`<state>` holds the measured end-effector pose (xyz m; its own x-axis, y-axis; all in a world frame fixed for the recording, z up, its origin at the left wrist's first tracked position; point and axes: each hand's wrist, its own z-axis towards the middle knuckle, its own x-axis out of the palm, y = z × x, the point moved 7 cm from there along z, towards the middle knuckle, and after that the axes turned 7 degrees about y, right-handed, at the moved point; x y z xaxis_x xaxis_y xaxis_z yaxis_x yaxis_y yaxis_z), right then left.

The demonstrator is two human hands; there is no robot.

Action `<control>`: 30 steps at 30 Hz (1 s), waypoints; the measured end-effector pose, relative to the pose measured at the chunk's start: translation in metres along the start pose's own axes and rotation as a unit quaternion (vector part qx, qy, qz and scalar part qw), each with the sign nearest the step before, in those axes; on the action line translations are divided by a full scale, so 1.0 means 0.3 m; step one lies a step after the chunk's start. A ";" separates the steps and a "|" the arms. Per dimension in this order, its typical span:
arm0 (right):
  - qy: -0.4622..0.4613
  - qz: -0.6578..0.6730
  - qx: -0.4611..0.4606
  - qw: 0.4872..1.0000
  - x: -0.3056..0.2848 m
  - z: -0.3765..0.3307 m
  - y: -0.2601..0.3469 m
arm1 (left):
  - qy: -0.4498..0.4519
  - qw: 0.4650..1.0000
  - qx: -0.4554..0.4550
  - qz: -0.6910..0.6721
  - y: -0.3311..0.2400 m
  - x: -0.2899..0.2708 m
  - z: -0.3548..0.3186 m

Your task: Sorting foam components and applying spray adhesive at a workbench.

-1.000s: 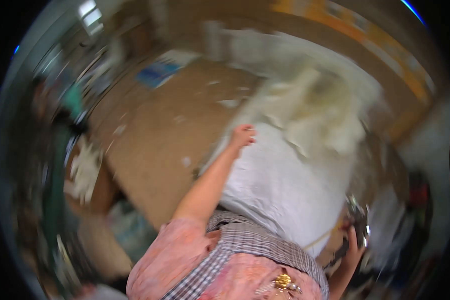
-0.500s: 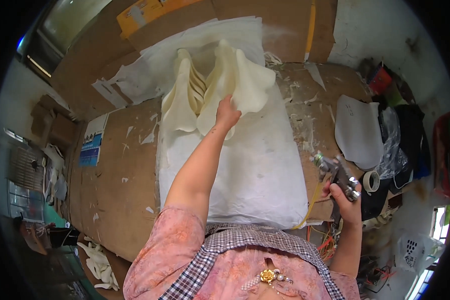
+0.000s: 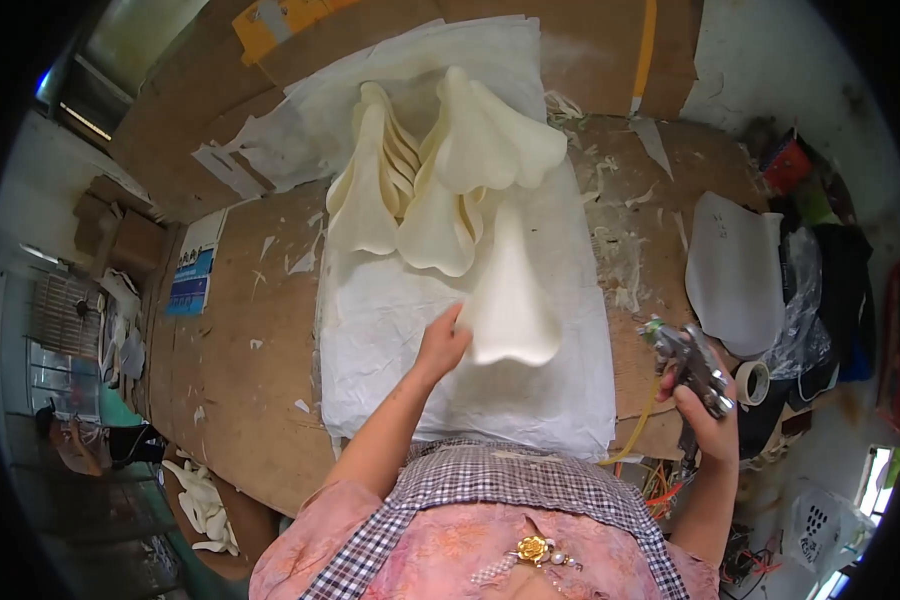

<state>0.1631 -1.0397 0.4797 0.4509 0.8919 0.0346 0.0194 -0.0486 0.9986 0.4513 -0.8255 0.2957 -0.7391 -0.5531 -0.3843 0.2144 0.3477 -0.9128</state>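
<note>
My left hand [image 3: 442, 345] is closed at the lower left edge of a single cream-coloured foam-like piece [image 3: 515, 305], narrow at the top and flared at the bottom. The piece is over a white sheet [image 3: 380, 340]. Beyond it several more curved cream pieces stand in two groups, a left stack [image 3: 370, 190] and a right stack [image 3: 490, 140], leaning together. Off to the right, my right hand [image 3: 708, 410] grips a metal spray gun [image 3: 692, 365] by its handle, its nozzle pointing up and left. A yellow hose [image 3: 642, 425] hangs beside it.
Brown cardboard [image 3: 255, 370] covers the table around the sheet, strewn with white scraps. At right lie a pale flat template [image 3: 732, 265], a tape roll [image 3: 752, 382] and clear plastic [image 3: 800, 290]. A box of cream pieces [image 3: 205, 510] sits lower left; another person [image 3: 78, 440] is at far left.
My left hand has drawn back from the right stack toward me, bringing one cream piece out over the sheet. My right hand still grips the spray gun, almost in place.
</note>
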 end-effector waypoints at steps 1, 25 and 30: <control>0.001 -0.002 0.014 1.000 0.001 0.019 -0.007 | 0.070 0.991 -0.114 -0.027 0.059 0.014 -0.052; -0.028 -0.027 0.080 0.996 0.124 -0.223 0.074 | -0.123 0.979 0.093 -0.130 -0.375 -0.565 0.306; -0.095 -0.048 0.090 0.990 0.191 -0.265 0.108 | -0.051 0.985 0.026 -0.162 -0.046 -0.502 -0.112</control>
<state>0.1187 -0.9546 0.5171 0.5993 0.7959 -0.0854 0.2221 -0.0629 0.9730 0.5384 -0.7216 0.3708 -0.7064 -0.7032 -0.0811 0.0128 0.1018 -0.9947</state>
